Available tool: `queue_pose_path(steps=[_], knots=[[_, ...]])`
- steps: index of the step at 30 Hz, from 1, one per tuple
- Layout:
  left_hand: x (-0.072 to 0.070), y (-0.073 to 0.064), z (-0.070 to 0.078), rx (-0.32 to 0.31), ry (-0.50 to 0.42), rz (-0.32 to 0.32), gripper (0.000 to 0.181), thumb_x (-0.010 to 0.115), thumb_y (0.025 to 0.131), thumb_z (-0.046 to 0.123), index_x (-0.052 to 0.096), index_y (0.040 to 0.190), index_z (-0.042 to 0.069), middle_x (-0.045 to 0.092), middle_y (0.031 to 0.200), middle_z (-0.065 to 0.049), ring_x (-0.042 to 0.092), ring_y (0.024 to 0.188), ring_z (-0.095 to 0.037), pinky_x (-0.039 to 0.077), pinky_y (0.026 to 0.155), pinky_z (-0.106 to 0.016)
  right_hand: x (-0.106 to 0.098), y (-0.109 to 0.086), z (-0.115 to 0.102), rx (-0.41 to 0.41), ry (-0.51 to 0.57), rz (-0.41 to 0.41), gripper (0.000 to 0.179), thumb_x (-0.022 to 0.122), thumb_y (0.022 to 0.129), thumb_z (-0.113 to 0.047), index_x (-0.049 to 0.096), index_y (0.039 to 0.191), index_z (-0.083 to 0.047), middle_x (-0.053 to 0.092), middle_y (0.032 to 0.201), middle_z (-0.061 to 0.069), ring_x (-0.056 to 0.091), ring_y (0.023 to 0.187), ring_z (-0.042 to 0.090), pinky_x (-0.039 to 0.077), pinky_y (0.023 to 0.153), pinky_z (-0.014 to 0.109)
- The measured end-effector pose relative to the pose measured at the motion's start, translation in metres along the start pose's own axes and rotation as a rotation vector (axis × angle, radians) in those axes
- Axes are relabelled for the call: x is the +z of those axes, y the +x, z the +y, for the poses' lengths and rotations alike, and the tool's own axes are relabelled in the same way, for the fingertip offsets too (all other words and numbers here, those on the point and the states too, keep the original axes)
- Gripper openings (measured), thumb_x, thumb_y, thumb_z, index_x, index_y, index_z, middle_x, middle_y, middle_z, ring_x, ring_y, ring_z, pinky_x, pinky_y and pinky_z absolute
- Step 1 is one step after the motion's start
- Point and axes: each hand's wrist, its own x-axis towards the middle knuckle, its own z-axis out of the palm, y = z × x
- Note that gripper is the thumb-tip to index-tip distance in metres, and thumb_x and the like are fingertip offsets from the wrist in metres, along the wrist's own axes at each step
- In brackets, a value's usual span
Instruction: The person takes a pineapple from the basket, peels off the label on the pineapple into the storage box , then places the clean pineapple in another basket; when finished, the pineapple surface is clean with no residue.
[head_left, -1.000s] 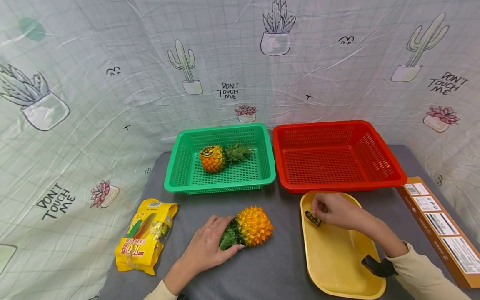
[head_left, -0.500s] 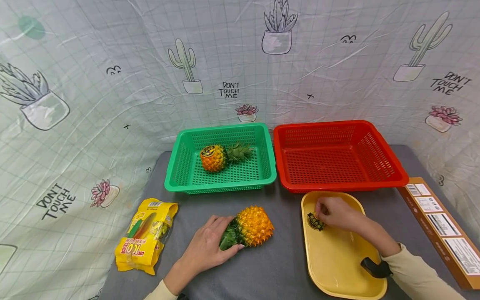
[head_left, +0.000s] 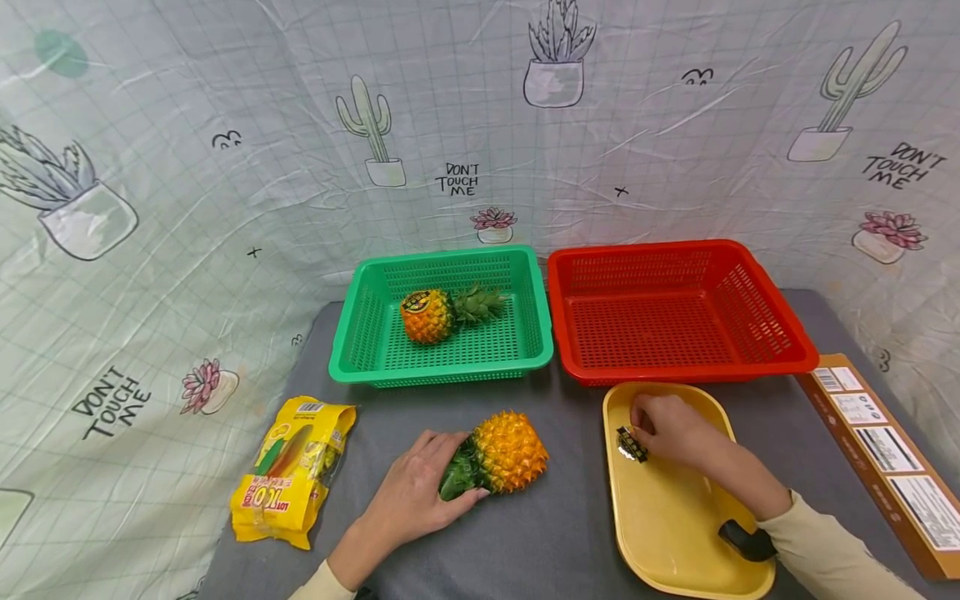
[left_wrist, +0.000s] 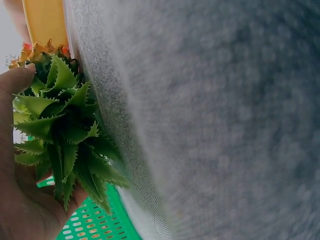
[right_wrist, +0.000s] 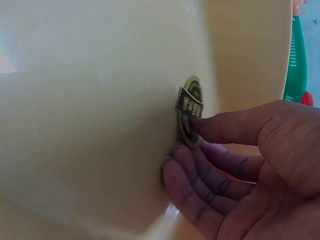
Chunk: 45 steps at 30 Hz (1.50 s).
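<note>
My left hand (head_left: 420, 483) holds a small orange pineapple (head_left: 512, 450) by its green crown (left_wrist: 62, 125), the fruit lying on its side on the grey table. In the left wrist view the thumb lies along the top of the spiky leaves. Over the far left part of a yellow tray (head_left: 675, 517), my right hand (head_left: 670, 425) pinches a dark and gold label sticker (right_wrist: 190, 107) between thumb and fingers. The right wrist view has the sticker tilted, close to the tray's surface, with the thumb covering part of its lower half.
A green basket (head_left: 442, 373) at the back holds another pineapple (head_left: 427, 317) with a similar label. Beside it stands a red basket (head_left: 675, 371). A yellow snack bag (head_left: 288, 475) lies at left, and a long brown box (head_left: 885, 454) borders the tray's right.
My right hand has shifted slightly right, and the sticker has turned from edge-on to more face-up, then tilted again. The left hand and pineapple stay in place.
</note>
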Motion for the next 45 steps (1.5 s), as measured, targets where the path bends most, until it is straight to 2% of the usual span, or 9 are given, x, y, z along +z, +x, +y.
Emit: queue_pose_path(steps=[9, 13, 18, 23, 33, 45], knots=[[0.000, 0.000, 0.001, -0.004, 0.000, -0.003, 0.072, 0.076, 0.092, 0.062, 0.062, 0.144, 0.014, 0.067, 0.125, 0.001, 0.060, 0.110, -0.014, 0.058, 0.081, -0.039, -0.022, -0.001, -0.016, -0.039, -0.064, 0.054, 0.022, 0.085, 0.086, -0.005, 0.065, 0.087, -0.012, 0.055, 0.076, -0.009, 0.051, 0.066, 0.008, 0.046, 0.059, 0.031], [0.000, 0.000, 0.000, -0.004, 0.001, -0.002, 0.072, 0.076, 0.092, 0.062, 0.062, 0.144, 0.014, 0.067, 0.125, 0.000, 0.060, 0.110, -0.014, 0.058, 0.081, -0.039, -0.037, 0.001, -0.039, -0.057, -0.036, 0.053, 0.019, 0.083, 0.089, -0.005, 0.067, 0.089, -0.015, 0.059, 0.078, -0.010, 0.055, 0.068, 0.007, 0.048, 0.058, 0.029], [0.000, 0.000, 0.000, 0.001, 0.001, 0.002, 0.072, 0.076, 0.092, 0.062, 0.062, 0.143, 0.014, 0.067, 0.124, 0.001, 0.060, 0.110, -0.014, 0.058, 0.081, -0.039, -0.045, 0.005, -0.073, -0.076, 0.021, 0.028, 0.014, 0.080, 0.093, -0.006, 0.070, 0.092, -0.017, 0.061, 0.079, -0.012, 0.052, 0.062, 0.003, 0.048, 0.055, 0.027], [0.000, 0.000, 0.000, 0.005, -0.007, 0.009, 0.072, 0.076, 0.092, 0.061, 0.062, 0.144, 0.014, 0.067, 0.124, 0.001, 0.060, 0.110, -0.014, 0.059, 0.080, -0.039, -0.040, 0.014, -0.091, -0.157, 0.032, 0.048, 0.017, 0.080, 0.093, -0.007, 0.070, 0.090, -0.020, 0.059, 0.077, -0.015, 0.053, 0.063, 0.004, 0.048, 0.056, 0.026], [0.001, 0.000, -0.001, 0.004, 0.002, -0.001, 0.072, 0.076, 0.092, 0.062, 0.062, 0.144, 0.014, 0.067, 0.124, 0.001, 0.060, 0.110, -0.014, 0.058, 0.081, -0.039, -0.023, 0.029, -0.103, -0.241, 0.063, 0.054, 0.017, 0.081, 0.094, -0.010, 0.070, 0.088, -0.021, 0.056, 0.074, -0.017, 0.050, 0.063, 0.002, 0.048, 0.058, 0.026], [0.001, -0.001, 0.001, -0.001, 0.019, 0.003, 0.072, 0.074, 0.092, 0.064, 0.063, 0.143, 0.014, 0.067, 0.123, 0.001, 0.060, 0.110, -0.014, 0.058, 0.082, -0.039, -0.006, 0.041, -0.122, -0.359, 0.075, 0.108, 0.011, 0.079, 0.096, -0.012, 0.071, 0.098, -0.019, 0.060, 0.085, -0.016, 0.056, 0.073, 0.003, 0.052, 0.066, 0.026]])
